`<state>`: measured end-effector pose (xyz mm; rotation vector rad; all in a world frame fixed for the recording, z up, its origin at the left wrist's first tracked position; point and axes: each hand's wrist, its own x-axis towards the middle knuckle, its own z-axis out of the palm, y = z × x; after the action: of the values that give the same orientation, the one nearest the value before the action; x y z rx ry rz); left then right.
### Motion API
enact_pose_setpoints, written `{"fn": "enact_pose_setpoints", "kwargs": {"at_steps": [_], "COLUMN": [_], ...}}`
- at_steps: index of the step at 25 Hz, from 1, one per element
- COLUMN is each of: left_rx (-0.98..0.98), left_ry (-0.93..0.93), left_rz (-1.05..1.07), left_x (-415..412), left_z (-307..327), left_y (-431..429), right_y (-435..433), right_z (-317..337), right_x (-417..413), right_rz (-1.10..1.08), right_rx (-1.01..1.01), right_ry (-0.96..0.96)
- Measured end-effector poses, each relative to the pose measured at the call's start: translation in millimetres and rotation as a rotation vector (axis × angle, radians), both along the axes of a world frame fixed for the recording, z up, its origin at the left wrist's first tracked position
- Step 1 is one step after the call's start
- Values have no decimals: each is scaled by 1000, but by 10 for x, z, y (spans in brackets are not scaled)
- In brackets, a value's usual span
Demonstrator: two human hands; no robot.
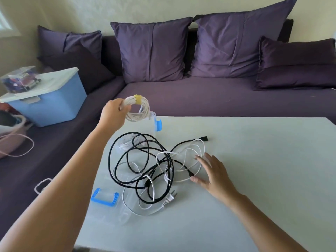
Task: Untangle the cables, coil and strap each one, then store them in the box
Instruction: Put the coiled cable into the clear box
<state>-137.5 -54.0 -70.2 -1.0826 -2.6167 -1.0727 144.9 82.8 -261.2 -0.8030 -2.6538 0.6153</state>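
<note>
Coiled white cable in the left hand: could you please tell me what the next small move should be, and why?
Probably lower the coiled white cable into the clear box. It already wears a yellow strap, and the left hand holds it just above the box, so storing seems all that remains for it. The right hand hovers open over the tangled cables on the table.

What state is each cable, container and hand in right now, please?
coiled white cable: coiled, yellow-strapped, gripped by left hand.
black cable: uncoiled, tangled.
white power cable: uncoiled, tangled with the black one.
clear box: open, lid off.
clear lid: lying flat, partly under the tangle.
blue bin: closed.
right hand: open, fingers spread.
</note>
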Motion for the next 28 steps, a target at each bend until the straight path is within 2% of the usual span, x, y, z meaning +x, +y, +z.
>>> {"fn": "enact_pose_setpoints", "kwargs": {"at_steps": [2,6,8,11,13,16,17,19,21,22,24,25,28], "left_rx": [-76,-217,-258,-310,-449,-621,-604,-423,-244,-223,-291,-356,-523], "left_ry": [-151,-596,-636,-556,-358,-73,-3,92,107,97,18,-31,-51], "left_rz": [40,64,64,71,103,126,92,-14,-209,-357,-636,-708,-728], "left_x": [-261,-637,-683,-672,-608,-445,-347,-52,404,653,1073,1204,1302], "left_z": [-151,-387,-414,-487,-560,-629,-605,-515,-419,-419,-549,-661,-1051], "left_y": [25,117,223,377,426,431,422,366,233,156,-1,-52,-174], "right_y": [-30,-6,-12,-46,-43,1,23,46,17,5,-15,-12,39], "right_z": [-44,-73,-40,-12,-67,-129,-142,-147,-87,-29,201,365,1023], "right_x": [7,1,12,32,29,7,5,2,15,21,39,41,139], "right_rz": [-3,-8,24,110,155,139,137,139,98,61,46,83,58], "right_rx": [26,-41,-57,40,140,80,55,15,-30,-71,-158,-171,-171], "right_ry": [39,87,115,206,221,213,215,230,225,203,126,132,344]}}
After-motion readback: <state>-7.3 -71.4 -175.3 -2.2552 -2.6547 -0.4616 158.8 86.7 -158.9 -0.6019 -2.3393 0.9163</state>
